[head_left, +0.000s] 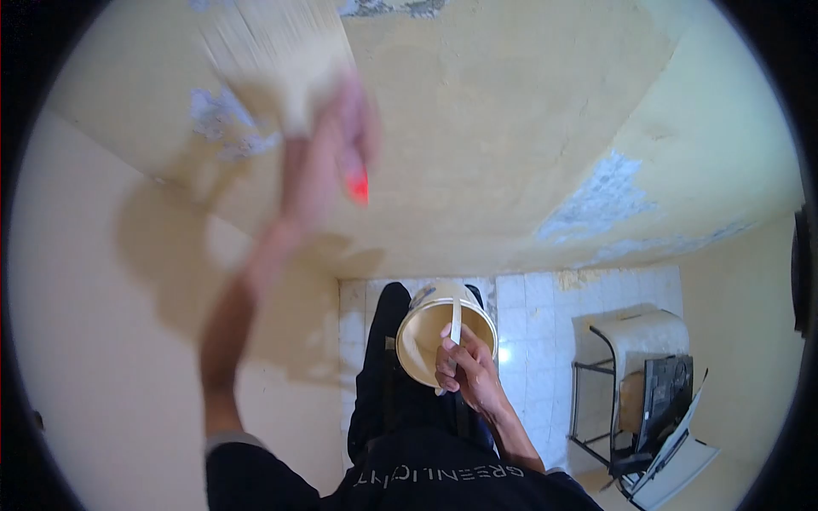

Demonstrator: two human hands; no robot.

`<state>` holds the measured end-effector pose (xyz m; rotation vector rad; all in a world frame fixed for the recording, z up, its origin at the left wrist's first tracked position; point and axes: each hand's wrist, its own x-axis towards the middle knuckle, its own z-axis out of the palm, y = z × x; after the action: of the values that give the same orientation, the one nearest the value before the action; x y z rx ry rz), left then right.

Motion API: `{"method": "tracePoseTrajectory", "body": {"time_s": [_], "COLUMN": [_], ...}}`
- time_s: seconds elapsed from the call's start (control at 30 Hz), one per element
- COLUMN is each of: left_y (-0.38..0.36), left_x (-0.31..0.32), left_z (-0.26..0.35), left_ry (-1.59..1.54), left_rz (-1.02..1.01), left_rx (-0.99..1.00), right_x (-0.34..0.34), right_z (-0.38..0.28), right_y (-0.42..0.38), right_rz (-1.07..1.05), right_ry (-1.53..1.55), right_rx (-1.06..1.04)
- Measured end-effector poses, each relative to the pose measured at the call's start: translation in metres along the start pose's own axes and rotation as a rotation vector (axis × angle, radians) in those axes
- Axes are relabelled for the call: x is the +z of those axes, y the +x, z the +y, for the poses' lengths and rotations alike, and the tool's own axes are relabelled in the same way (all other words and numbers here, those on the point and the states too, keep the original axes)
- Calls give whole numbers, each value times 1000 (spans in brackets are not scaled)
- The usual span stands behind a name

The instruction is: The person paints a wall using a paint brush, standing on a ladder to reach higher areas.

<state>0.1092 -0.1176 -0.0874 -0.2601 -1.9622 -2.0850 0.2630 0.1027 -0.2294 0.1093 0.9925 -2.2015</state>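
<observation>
Bucket (419,341) hangs upright or slightly tilted in front of your dark-clothed legs (372,366), its mouth facing you; the depth of any contents cannot be read. Your right hand (469,368) is at the near side of the bucket, fingers curled around its pale handle (457,317). Your left hand (334,140) is raised ahead of the bucket and to its left, closed around a wide brush (288,60). Hand and brush are blurred; whether the bristles touch the wall (494,111) cannot be determined. A red-orange piece (358,186) shows at the lower edge of your left hand. The wall, yellowish with a pale flaked patch (601,200), stands beyond the bucket. White floor tiles (521,311) extend below the bucket. To the bucket's right, well apart, stands a chair (639,332) bearing a dark panel (667,387).
</observation>
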Motion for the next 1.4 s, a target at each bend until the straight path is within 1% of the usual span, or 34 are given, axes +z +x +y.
{"method": "tracePoseTrajectory", "body": {"time_s": [0.03, 0.07, 0.1, 0.13, 0.17, 0.27, 0.3, 0.37, 0.4, 0.43, 0.47, 0.53, 0.57, 0.63, 0.67, 0.73, 0.77, 0.8, 0.83, 0.87, 0.9, 0.93, 0.97, 1.0, 1.03, 1.07, 1.1, 1.13, 1.17, 1.2, 1.23, 1.27, 1.37, 1.4], "left_y": [-40, -80, -114, -146, -173, -228, -240, -263, -268, -274, -280, -280, -284, -289, -292, -283, -279, -279, -276, -273, -272, -271, -272, -271, -272, -273, -273, -272, -272, -272, -272, -270, -264, -265], "left_x": [4, 10, 9, 15, 20, 40, 45, 52, 49, 49, 48, 50, 49, 49, 49, 54, 56, 61, 62, 62, 63, 68, 68, 64, 59, 56, 57, 56, 57, 57, 59, 60, 63, 64], "left_z": [-30, -47, -67, -86, -97, -95, -85, -94, -96, -99, -101, -90, -94, -99, -98, -79, -74, -73, -74, -74, -73, -66, -67, -71, -73, -75, -74, -72, -70, -69, -69, -69, -63, -71], "left_ry": [-9, 20, -16, -47, -208, -243, -281, -331, -301, -296, -146, 18, 19, -134, -153, -127, -104, -183, -185, -146, -107, -168, -172, -170, -163, -177, -176, -182, -188, -231, -158, -187, -215, -232], "left_rz": [12, 33, -32, 3, 35, 122, 108, 88, 61, 59, 83, 49, 49, -134, -201, -228, -259, -225, -221, -247, -273, -203, -201, -195, -182, -195, -169, -180, -190, -203, -213, -211, -219, -224], "left_rx": [-10, -132, -206, -253, -390, -498, -527, -440, -366, -363, -363, -404, -409, -495, -563, -533, -501, -546, -545, -463, -385, -487, -496, -521, -548, -541, -549, -544, -548, -566, -567, -578, -601, -585], "right_x": [-1, -2, -1, 0, 0, 0, 0, -1, -1, -2, -1, 10, 13, 7, 5, 1, -1, -4, -8, -13, -21, -30, -38, -31, -48, -59, -64, -59, -51, -36, -23, -12, 5, 9], "right_z": [2, 3, 4, 4, 3, 5, 6, 6, 6, 7, 7, 8, 9, 11, 10, 8, 7, 5, 3, -2, -10, -20, -32, -63, -90, -120, -158, -186, -211, -226, -235, -236, -226, -223], "right_y": [0, 0, 0, -2, -2, -3, -2, 0, 1, 2, 3, 3, 3, 1, -2, -5, -4, -2, -1, -1, -2, -5, -7, -15, -28, -48, -76, -104, -128, -148, -162, -169, -164, -162], "right_rz": [7, -13, -23, -16, -10, -6, -13, -14, -19, -13, -4, 7, 19, 4, 49, 134, 130, 177, 224, 223, 170, 116, 58, 148, 233, 365, 390, 324, 219, 109, 25, -28, -54, -65], "right_ry": [20, 16, 13, 32, 50, 59, 61, 69, 71, 86, 102, 135, 168, 109, -16, -273, -276, -391, -505, -507, -675, -841, -1007, -1025, -1074, -960, -784, -676, -603, -561, -536, -521, -508, -524], "right_rx": [3, -22, -32, -33, -30, -15, -11, -4, -7, -26, -45, -70, -93, -104, -72, -11, -10, -84, -159, -157, -207, -254, -299, -349, -426, -635, -973, -1256, -1475, -1620, -1722, -1786, -1840, -1852]}}
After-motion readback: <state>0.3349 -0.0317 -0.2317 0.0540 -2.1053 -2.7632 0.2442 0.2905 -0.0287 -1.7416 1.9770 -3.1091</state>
